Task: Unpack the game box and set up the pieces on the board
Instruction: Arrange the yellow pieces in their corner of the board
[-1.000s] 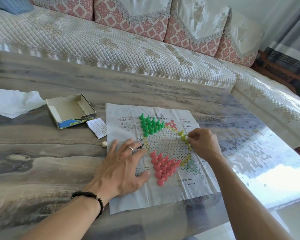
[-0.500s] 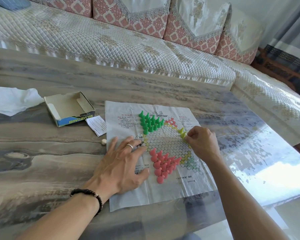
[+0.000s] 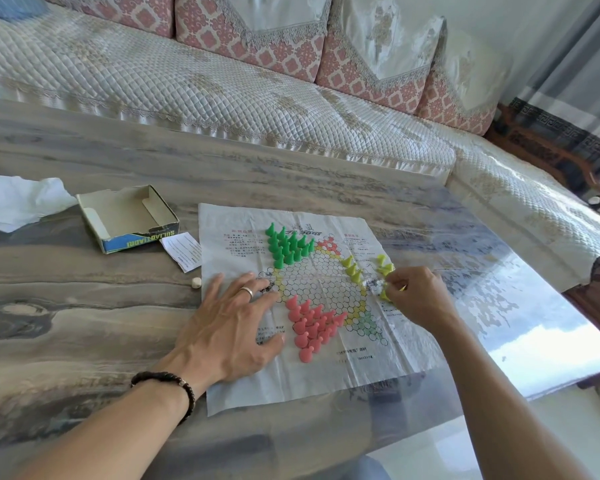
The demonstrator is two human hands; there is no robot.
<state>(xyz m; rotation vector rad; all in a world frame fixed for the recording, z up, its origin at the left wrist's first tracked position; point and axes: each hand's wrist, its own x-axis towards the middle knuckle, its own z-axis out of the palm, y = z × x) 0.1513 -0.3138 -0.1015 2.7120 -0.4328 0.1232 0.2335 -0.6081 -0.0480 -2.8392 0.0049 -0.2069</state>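
Observation:
A creased paper game board (image 3: pixel 326 379) lies flat on the table. Green pegs (image 3: pixel 286 245) fill its far left corner and pink pegs (image 3: pixel 310 325) its near corner. Three yellow pegs (image 3: pixel 351 268) stand in a row on the right side, with more loose yellow pegs (image 3: pixel 384 266) beside them. My left hand (image 3: pixel 232 327) rests flat with spread fingers on the board's left edge. My right hand (image 3: pixel 418 299) has its fingers curled at the loose yellow pegs and pinches one. The open, empty game box (image 3: pixel 129 218) sits to the left.
A small paper slip (image 3: pixel 184 251) and a pale die (image 3: pixel 196 283) lie between box and board. A crumpled white cloth (image 3: pixel 18 200) sits at the table's far left. A quilted sofa (image 3: pixel 222 95) runs behind the table, and the table's right edge is glossy.
My right hand has moved right, off the yellow row to the loose yellow pegs at the board's right margin. A third yellow peg now stands in the row. My left hand has stayed put.

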